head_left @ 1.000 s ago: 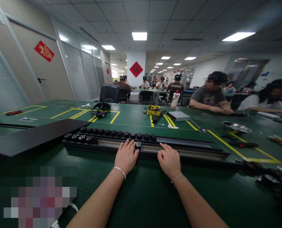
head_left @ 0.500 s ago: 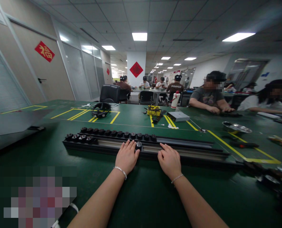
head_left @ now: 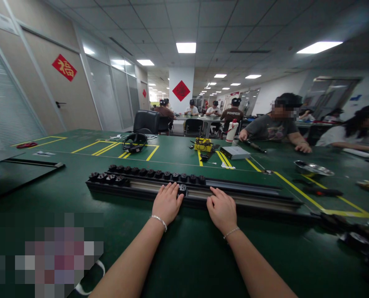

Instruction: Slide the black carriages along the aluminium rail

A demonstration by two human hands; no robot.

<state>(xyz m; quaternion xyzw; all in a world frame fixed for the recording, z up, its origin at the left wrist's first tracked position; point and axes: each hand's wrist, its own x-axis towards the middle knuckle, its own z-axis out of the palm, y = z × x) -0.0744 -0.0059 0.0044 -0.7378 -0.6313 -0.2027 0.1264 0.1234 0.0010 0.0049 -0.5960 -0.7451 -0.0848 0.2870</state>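
Observation:
A long black rail (head_left: 249,198) lies across the green table (head_left: 184,248) in front of me. Several small black parts (head_left: 153,173) sit in a row along its back track, and a few more (head_left: 106,178) sit at its left end. My left hand (head_left: 166,203) rests on the rail's front edge, fingers stretched flat, fingertips beside a single small black part (head_left: 181,189) on the near track. My right hand (head_left: 222,207) lies flat on the rail a little to the right, fingers together and extended. Neither hand holds anything.
A black panel (head_left: 19,171) lies at the far left. Headphones (head_left: 134,142), a yellow device (head_left: 203,145), a grey box (head_left: 235,152) and a metal bowl (head_left: 314,167) sit farther back. Two people (head_left: 277,124) sit at the right. Loose dark parts (head_left: 355,236) lie right.
Both hands stay on the rail. The large dark panel at the left was lifted and moved away leftward by someone; the view shifted slightly. The person at the right moved an arm.

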